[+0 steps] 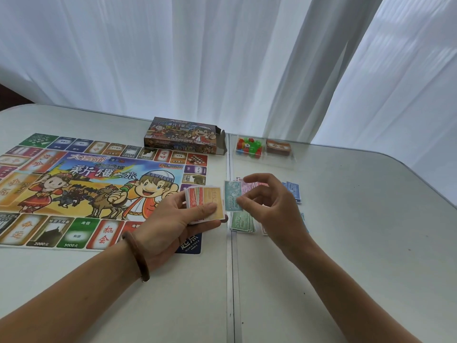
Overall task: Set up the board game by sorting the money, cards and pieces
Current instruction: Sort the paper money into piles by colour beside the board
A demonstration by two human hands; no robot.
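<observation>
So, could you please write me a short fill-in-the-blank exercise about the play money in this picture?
1. The right hand pinches a teal note printed ____.
2. The green notes on the table read ____.
3. The left hand grips a stack of notes above the game ____.
4. The bracelet sits on the ____ wrist.
Missing words: 1000; 500; board; left.

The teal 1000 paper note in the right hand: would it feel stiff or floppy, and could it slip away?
Probably floppy and very light: the teal 1000 paper note looks thin, and the right hand holds it by one edge with fingertips alone. It may slide easily, since the pale table looks smooth.
</observation>
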